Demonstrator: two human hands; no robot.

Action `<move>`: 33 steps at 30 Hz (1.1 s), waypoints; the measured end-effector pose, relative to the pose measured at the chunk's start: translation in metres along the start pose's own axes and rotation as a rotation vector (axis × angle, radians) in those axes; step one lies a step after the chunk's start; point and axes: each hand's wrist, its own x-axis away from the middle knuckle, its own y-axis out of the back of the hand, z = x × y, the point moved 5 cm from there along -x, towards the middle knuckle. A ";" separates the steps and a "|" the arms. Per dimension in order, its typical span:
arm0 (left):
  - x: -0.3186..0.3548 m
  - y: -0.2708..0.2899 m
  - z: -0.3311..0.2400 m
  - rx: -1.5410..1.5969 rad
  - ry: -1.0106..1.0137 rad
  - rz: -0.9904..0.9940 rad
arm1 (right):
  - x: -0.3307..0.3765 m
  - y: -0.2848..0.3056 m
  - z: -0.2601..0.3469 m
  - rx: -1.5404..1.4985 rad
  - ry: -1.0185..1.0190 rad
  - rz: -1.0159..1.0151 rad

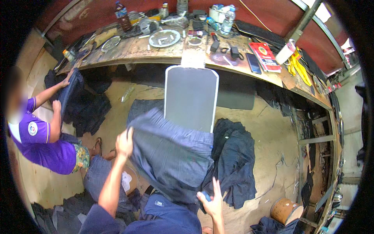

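A dark denim garment (171,156), with a waistband-like upper edge, spreads in front of me over the near end of a narrow grey board (191,95) that juts from the table. My left hand (124,144) is closed on the garment's left edge. At its lower right corner is my right hand (213,201), fingers stretched up and a small blue object (204,196) held by the thumb; its kind is not clear. More dark garments (237,163) lie heaped just right of the board.
A wooden worktable (167,54) carries a plate (164,38), bottles (228,20), a smartphone (253,63), a red-and-white book (265,57) and yellow cloth (300,68). A person in purple (46,144) handles dark cloth at left. A wooden spool-shaped stool (286,211) stands lower right.
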 end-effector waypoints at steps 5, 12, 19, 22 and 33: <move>-0.009 0.012 -0.098 0.188 -0.652 -0.291 | -0.053 -0.015 0.062 -0.132 0.093 -0.002; 0.022 -0.118 -0.126 -0.198 -0.919 0.384 | -0.140 -0.001 0.094 -0.318 -0.100 -0.121; -0.220 -0.186 -0.262 -0.302 -0.866 0.201 | -0.240 0.027 0.209 -0.536 0.240 -0.210; -0.248 -0.198 -0.291 -0.107 -0.997 0.078 | -0.253 -0.011 0.197 -0.859 0.131 -0.136; -0.292 -0.228 -0.351 -0.283 -1.167 0.512 | -0.278 -0.080 0.280 0.553 1.084 -0.209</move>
